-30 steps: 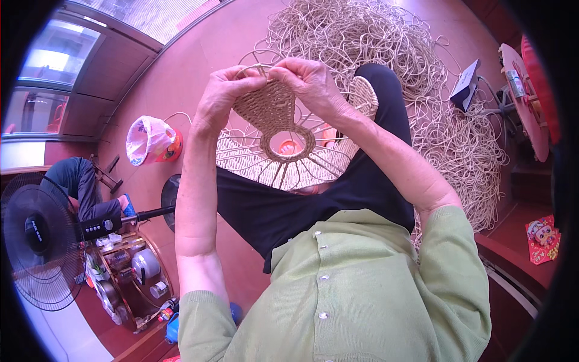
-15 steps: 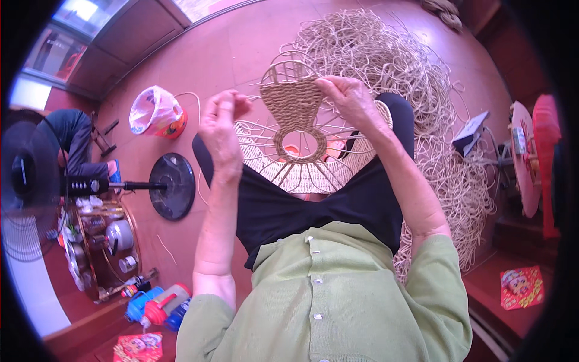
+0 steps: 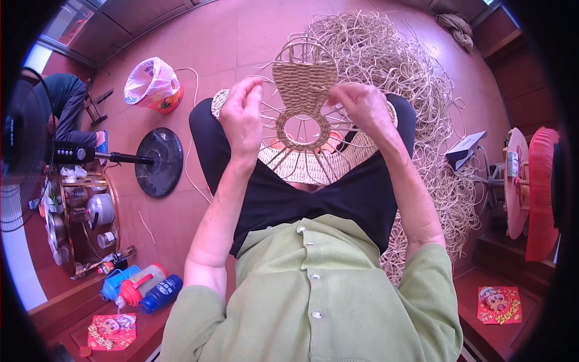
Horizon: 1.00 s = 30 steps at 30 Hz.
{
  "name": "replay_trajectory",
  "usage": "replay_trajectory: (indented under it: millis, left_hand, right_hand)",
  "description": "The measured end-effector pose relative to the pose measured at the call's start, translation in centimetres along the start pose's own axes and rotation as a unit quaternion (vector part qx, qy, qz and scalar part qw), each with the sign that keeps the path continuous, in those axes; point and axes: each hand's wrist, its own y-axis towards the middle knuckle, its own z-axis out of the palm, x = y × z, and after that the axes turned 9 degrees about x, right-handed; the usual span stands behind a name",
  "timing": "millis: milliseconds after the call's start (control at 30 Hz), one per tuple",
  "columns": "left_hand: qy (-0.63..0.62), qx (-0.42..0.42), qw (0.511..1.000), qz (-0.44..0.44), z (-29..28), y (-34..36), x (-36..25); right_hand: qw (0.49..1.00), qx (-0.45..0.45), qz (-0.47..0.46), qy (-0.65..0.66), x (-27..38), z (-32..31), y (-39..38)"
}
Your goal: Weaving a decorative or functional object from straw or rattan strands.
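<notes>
A half-woven straw piece (image 3: 303, 90) on a wire frame rests on my lap, its woven panel upright and a round hole below it. My left hand (image 3: 242, 117) pinches the frame's left side, fingers closed near thin wire ribs. My right hand (image 3: 360, 105) grips the right edge of the woven panel. Wire ribs (image 3: 304, 163) fan out below the ring over my black trousers. A big tangled heap of straw cord (image 3: 416, 84) lies on the floor behind and to the right of the piece.
A standing fan's black round base (image 3: 160, 161) and pole lie at left, with a plastic bag (image 3: 152, 81) beyond it. Several bottles (image 3: 140, 286) and a low shelf with pots (image 3: 84, 214) stand at lower left. Another person (image 3: 66, 108) crouches far left. A small round table (image 3: 517, 181) is at right.
The view has swung right and the woven piece now sits centred. My left hand has come up from apart to hold the frame's left side; my right hand stays on the panel.
</notes>
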Motion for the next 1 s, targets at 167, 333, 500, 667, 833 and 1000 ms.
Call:
replay_trajectory:
  millis: [167,333,500,667,833,1000]
  left_hand:
    - [0.085,0.015,0.996,0.023,0.2,5.9,-0.2]
    - [0.025,0.183,0.983,0.013,0.4,7.5,1.0]
    - [0.070,0.117,0.990,0.025,1.8,5.5,1.9]
    - [0.116,0.102,0.987,0.031,1.7,4.9,2.6]
    - [0.105,0.113,0.988,0.029,1.3,4.7,2.7]
    - [0.095,0.101,0.989,0.046,1.6,4.9,2.4]
  right_hand:
    - [0.992,0.007,0.043,0.122,-0.2,-1.2,1.1]
    - [0.988,-0.105,-0.015,0.113,0.4,0.3,3.1]
    - [0.982,-0.141,-0.002,0.127,0.3,1.7,2.8]
    - [0.980,-0.122,0.021,0.159,0.1,2.0,3.0]
    - [0.986,-0.129,0.006,0.107,0.1,2.0,2.0]
    - [0.979,-0.098,0.063,0.166,0.3,1.5,2.5]
